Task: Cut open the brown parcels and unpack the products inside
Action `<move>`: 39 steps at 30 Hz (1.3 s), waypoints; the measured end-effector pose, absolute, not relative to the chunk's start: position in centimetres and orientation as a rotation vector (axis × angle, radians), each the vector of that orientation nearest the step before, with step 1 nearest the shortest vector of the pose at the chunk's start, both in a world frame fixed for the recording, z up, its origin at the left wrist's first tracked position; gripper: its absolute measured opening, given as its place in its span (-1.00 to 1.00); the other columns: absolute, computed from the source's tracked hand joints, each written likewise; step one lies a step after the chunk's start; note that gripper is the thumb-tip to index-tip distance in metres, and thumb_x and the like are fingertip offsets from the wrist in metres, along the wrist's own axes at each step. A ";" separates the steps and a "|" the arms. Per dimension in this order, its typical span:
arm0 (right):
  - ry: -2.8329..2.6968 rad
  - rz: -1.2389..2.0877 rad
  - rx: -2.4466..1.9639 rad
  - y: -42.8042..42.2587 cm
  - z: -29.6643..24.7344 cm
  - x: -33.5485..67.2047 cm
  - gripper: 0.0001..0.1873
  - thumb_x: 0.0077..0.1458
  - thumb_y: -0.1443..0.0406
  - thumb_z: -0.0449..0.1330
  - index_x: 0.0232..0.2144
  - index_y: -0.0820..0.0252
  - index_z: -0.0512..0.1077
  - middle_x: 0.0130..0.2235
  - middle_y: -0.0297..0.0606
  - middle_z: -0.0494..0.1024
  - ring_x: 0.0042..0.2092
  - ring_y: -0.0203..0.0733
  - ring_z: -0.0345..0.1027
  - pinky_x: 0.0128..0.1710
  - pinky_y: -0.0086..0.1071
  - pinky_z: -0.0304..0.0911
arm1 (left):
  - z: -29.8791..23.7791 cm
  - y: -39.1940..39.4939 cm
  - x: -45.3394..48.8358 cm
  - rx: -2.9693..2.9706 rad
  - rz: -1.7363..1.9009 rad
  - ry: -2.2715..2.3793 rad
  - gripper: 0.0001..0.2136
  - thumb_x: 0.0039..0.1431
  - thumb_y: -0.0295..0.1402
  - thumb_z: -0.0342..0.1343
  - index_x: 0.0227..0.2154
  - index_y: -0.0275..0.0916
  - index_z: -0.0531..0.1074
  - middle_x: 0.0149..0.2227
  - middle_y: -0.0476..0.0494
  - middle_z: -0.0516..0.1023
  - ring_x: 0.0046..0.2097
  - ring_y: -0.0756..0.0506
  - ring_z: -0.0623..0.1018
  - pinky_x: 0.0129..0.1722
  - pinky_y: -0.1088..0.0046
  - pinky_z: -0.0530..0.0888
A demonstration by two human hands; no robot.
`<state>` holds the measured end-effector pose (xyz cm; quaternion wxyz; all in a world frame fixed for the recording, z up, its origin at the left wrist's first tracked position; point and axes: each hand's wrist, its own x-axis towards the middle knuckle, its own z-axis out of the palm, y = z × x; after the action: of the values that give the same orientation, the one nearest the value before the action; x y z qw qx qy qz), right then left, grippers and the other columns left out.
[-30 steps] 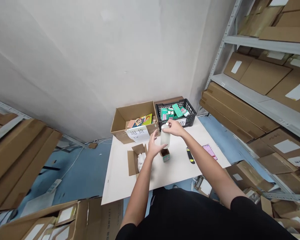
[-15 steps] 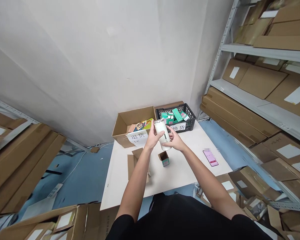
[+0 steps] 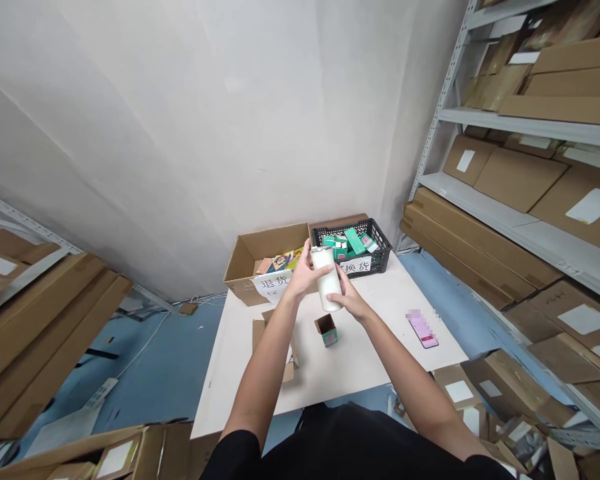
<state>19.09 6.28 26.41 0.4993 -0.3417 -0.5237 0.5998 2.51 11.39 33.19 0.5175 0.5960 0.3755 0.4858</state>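
A: Changes since the earlier frames?
B: Cup [image 3: 323, 285], white, one. Half a second ago a dark mark showed on its side; now the visible side is plain. A second ago the right hand [image 3: 349, 297] was up at the cup's top and the left hand [image 3: 303, 273] stood spread beside it; now both close round the body. The whole scene sits lower in the frame.
A: Grip?
B: Both holding the cup, left on the upper part, right on the lower.
A: Location?
B: Centre of frame, raised above the table [image 3: 350, 363].
A: Surroundings?
B: Box [image 3: 331, 338], green, open-topped, upright, just below the cup. Small carton [image 3: 259, 333], open, lower left of centre, partly covered by the left forearm [image 3: 263, 370]. Large carton [image 3: 243, 291] with books, behind. Crate [image 3: 380, 259], black, with green packs [image 3: 355, 241], right of it. The hands and cup cover part of both near sides. Phone [image 3: 424, 331], right of centre.
A: Orientation?
B: Long axis near vertical in frame; rimmed end up, tipped slightly left; base lower right.
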 end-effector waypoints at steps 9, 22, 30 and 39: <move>-1.208 1.428 -0.807 6.5 26.0 19.4 0.47 -0.08 0.10 0.57 0.57 -0.14 -0.33 0.17 -0.07 0.56 0.07 0.06 0.55 0.11 0.01 0.46 | 33.1 11.9 2.4 1.360 1.131 0.924 0.24 0.03 -0.11 0.53 0.57 -0.11 -0.21 0.13 -0.33 0.62 0.10 -0.26 0.64 0.15 0.08 0.56; -1.231 1.377 -0.863 6.5 25.1 19.0 0.46 -0.07 0.10 0.54 0.58 -0.17 -0.33 0.06 -0.13 0.59 0.07 0.08 0.54 -0.04 -0.07 0.52 | 31.4 12.6 1.5 1.317 1.114 0.886 0.21 0.07 -0.06 0.48 0.58 -0.08 -0.23 0.23 -0.35 0.57 0.19 -0.28 0.60 0.24 0.05 0.51; -1.283 1.265 -0.985 6.6 24.9 18.7 0.50 -0.17 0.15 0.58 0.57 -0.19 -0.27 0.08 -0.14 0.52 -0.01 0.01 0.53 -0.09 -0.14 0.52 | 31.1 13.0 0.9 1.348 1.131 0.890 0.23 0.04 -0.07 0.51 0.58 -0.09 -0.23 0.28 -0.36 0.53 0.22 -0.30 0.58 0.25 0.04 0.50; -1.327 1.257 -1.003 7.2 23.1 18.8 0.45 -0.15 0.17 0.55 0.57 -0.16 -0.23 0.07 -0.16 0.52 0.05 0.03 0.50 0.08 -0.03 0.46 | 30.7 12.9 -0.2 1.566 1.125 0.990 0.03 0.10 -0.10 0.46 0.54 -0.08 0.02 0.39 -0.35 0.38 0.28 -0.34 0.51 0.29 0.03 0.46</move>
<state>18.82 7.17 23.07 0.5041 -0.4157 -0.5495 0.5208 -0.20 12.91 30.72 0.4681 0.6384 0.4038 0.4586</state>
